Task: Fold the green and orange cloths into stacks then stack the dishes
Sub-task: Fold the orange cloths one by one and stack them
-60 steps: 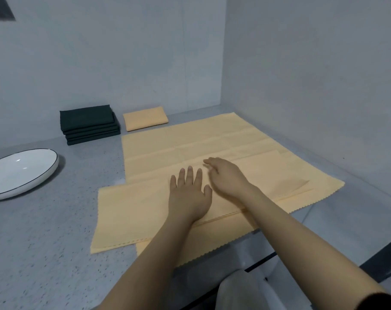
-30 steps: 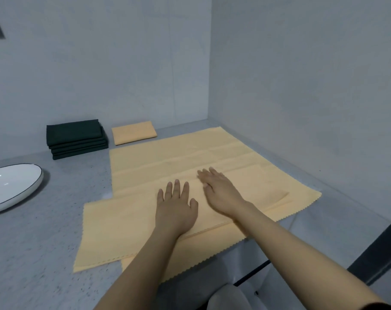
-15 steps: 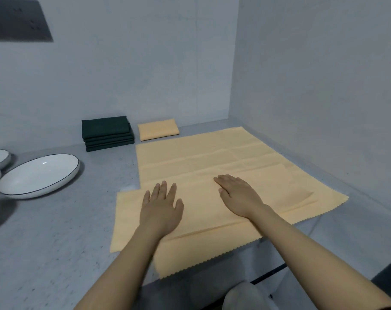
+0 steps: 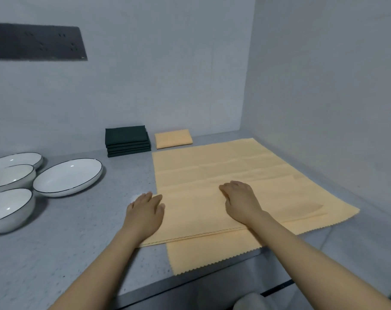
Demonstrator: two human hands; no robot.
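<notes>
Fingers of both hands lie flat and close together on the orange cloths: the left hand (image 4: 145,211) on the left edge of the folded top cloth (image 4: 203,211), the right hand (image 4: 240,201) near its middle. Neither grips anything. This looks like smoothing a fold partway through the orange pile; the next move likely calls for taking an edge and folding it again. Beneath lies at least one spread cloth (image 4: 223,162) reaching the counter's (image 4: 67,238) front edge. At the back edge sit one folded orange cloth (image 4: 173,138) and a green stack (image 4: 127,140) of about five. Four dishes (image 4: 67,176) wait at the left edge, unstacked.
</notes>
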